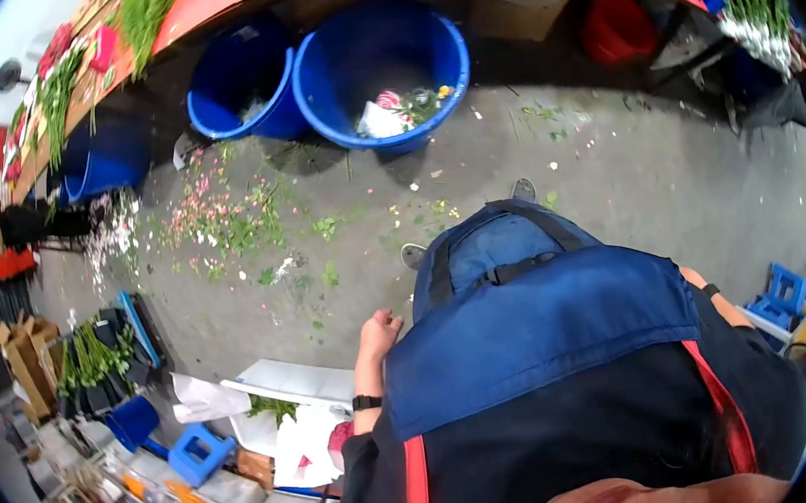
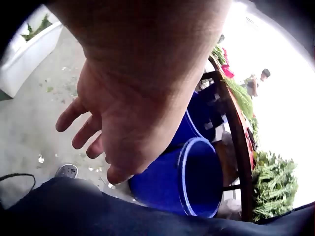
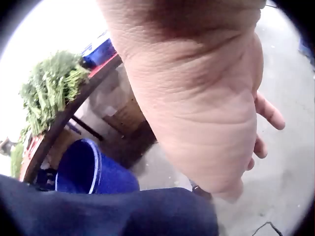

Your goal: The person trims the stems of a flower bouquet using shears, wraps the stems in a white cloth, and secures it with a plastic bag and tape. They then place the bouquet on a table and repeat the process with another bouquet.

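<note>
My left hand (image 1: 380, 335) hangs beside the blue apron (image 1: 540, 320) with nothing in it. In the left wrist view its fingers (image 2: 84, 135) are loosely bent and spread over the floor. On the other side of the body, my right hand (image 3: 211, 132) is also bare, its fingers (image 3: 269, 110) relaxed; in the head view the body hides most of it. Nearest to the left hand is a long white box (image 1: 288, 379) with stems and wrapped pink flowers (image 1: 342, 439) by it. Ahead stands a big blue tub (image 1: 327, 111) with scraps inside.
A smaller blue tub (image 1: 209, 120) adjoins the big one below a red-topped table (image 1: 225, 1) bearing green stems (image 1: 148, 17). Petals and leaves (image 1: 230, 212) litter the grey floor. A blue stool (image 1: 202, 453) and a cluttered rack stand behind left; another blue stool (image 1: 781, 293) is at right.
</note>
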A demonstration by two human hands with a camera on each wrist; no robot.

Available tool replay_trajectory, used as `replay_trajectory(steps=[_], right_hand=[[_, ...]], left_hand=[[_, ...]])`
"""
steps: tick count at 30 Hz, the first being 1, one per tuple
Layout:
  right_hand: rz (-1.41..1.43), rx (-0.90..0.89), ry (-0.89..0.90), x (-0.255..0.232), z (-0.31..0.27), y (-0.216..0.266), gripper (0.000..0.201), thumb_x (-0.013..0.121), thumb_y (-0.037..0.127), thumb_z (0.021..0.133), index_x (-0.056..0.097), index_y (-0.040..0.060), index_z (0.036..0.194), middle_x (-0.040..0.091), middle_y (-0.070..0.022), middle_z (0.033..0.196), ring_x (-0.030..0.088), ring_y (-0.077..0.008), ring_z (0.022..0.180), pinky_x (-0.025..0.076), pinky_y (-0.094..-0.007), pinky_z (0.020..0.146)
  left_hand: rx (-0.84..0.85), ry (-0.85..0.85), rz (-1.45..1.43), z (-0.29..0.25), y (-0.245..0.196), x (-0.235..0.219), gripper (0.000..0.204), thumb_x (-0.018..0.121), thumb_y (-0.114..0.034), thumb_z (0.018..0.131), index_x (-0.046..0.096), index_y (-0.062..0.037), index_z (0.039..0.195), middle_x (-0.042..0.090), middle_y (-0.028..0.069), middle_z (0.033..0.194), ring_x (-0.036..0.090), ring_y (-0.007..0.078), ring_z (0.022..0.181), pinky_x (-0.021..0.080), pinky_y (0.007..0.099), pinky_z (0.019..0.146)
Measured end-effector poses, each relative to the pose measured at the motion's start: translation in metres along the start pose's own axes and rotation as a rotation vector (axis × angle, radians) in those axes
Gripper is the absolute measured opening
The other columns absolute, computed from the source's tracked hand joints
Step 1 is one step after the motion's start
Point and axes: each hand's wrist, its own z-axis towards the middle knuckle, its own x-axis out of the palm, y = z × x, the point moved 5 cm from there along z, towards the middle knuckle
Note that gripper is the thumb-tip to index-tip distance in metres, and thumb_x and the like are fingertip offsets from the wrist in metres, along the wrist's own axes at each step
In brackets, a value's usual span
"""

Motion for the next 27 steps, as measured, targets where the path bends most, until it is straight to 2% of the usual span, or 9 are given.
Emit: replay_trajectory(steps=[1,5,12,16,21,24,25,26,27], right_hand=[[0.030,0.000,-0.017,0.001,0.006,-0.024,0.035,0.069,0.029,0.073,0.067,0.0068,0.100,0.067,-0.0147,0.086,0.065,-0.0283,0.079,0.052,-0.0403,0.065],[0.118,0.013,-0.093,0.001,0.042,-0.119,0.031,0.068,0.026,0.074,0.068,0.0047,0.096,0.067,-0.0174,0.087,0.064,-0.0312,0.081,0.052,-0.0407,0.068],[0.202,-0.088,-0.334,-0.051,0.125,-0.203,0.024,0.067,0.020,0.075,0.068,0.0011,0.090,0.066,-0.0222,0.089,0.064,-0.0362,0.084,0.051,-0.0414,0.072],[0.312,-0.274,-0.580,-0.126,0.130,-0.198,0.019,0.067,0.015,0.077,0.069,0.0009,0.089,0.065,-0.0220,0.086,0.063,-0.0378,0.088,0.050,-0.0426,0.075],[0.316,-0.140,-0.703,-0.222,0.128,-0.186,0.022,0.071,0.017,0.076,0.068,0.0041,0.094,0.065,-0.0186,0.094,0.063,-0.0370,0.088,0.050,-0.0444,0.077],[0.233,-0.210,-0.748,-0.290,0.119,-0.164,0.024,0.071,0.018,0.076,0.068,0.0054,0.097,0.064,-0.0182,0.097,0.062,-0.0369,0.090,0.050,-0.0444,0.078],[0.195,-0.240,-0.767,-0.311,0.119,-0.161,0.025,0.071,0.018,0.076,0.067,0.0055,0.098,0.064,-0.0182,0.098,0.062,-0.0368,0.091,0.050,-0.0442,0.079],[0.159,-0.261,-0.786,-0.332,0.120,-0.158,0.026,0.071,0.018,0.076,0.067,0.0056,0.099,0.064,-0.0182,0.098,0.062,-0.0366,0.092,0.050,-0.0441,0.079],[0.141,-0.271,-0.787,-0.353,0.123,-0.155,0.026,0.071,0.018,0.076,0.067,0.0054,0.099,0.064,-0.0179,0.097,0.062,-0.0365,0.092,0.050,-0.0439,0.079]], left_hand=[[0.053,-0.004,-0.011,0.022,0.001,0.013,0.051,0.069,-0.033,0.080,0.059,0.0014,0.116,0.067,0.0211,0.103,0.065,0.0305,0.099,0.051,0.0377,0.086],[0.105,-0.097,0.218,0.024,-0.190,0.010,0.046,0.067,-0.030,0.083,0.060,0.0006,0.116,0.067,0.0206,0.104,0.064,0.0322,0.101,0.050,0.0386,0.087],[0.355,-0.070,0.191,0.072,-0.390,0.077,0.032,0.065,-0.019,0.084,0.064,-0.0009,0.110,0.069,0.0161,0.096,0.068,0.0240,0.090,0.053,0.0330,0.078],[0.471,-0.194,0.147,0.101,-0.481,0.085,0.020,0.065,-0.015,0.086,0.068,-0.0001,0.099,0.069,0.0058,0.080,0.064,0.0117,0.071,0.051,0.0264,0.066],[0.667,-0.333,0.037,0.166,-0.641,0.043,0.015,0.065,-0.014,0.085,0.069,0.0001,0.090,0.067,0.0030,0.072,0.060,0.0077,0.063,0.049,0.0245,0.060],[0.843,-0.443,0.048,0.223,-0.750,-0.001,0.017,0.063,-0.019,0.084,0.071,-0.0038,0.088,0.069,0.0081,0.073,0.066,0.0150,0.066,0.052,0.0292,0.066],[0.761,-0.550,0.100,0.234,-0.786,-0.014,0.020,0.062,-0.021,0.084,0.071,-0.0038,0.088,0.070,0.0111,0.077,0.068,0.0202,0.071,0.052,0.0309,0.069],[0.939,-0.707,0.112,0.253,-0.815,-0.028,0.022,0.061,-0.023,0.083,0.072,-0.0039,0.089,0.070,0.0140,0.082,0.069,0.0246,0.077,0.052,0.0326,0.074],[0.852,-0.769,0.130,0.276,-0.839,-0.040,0.026,0.061,-0.025,0.082,0.071,-0.0037,0.093,0.069,0.0166,0.091,0.068,0.0283,0.086,0.052,0.0358,0.080]])
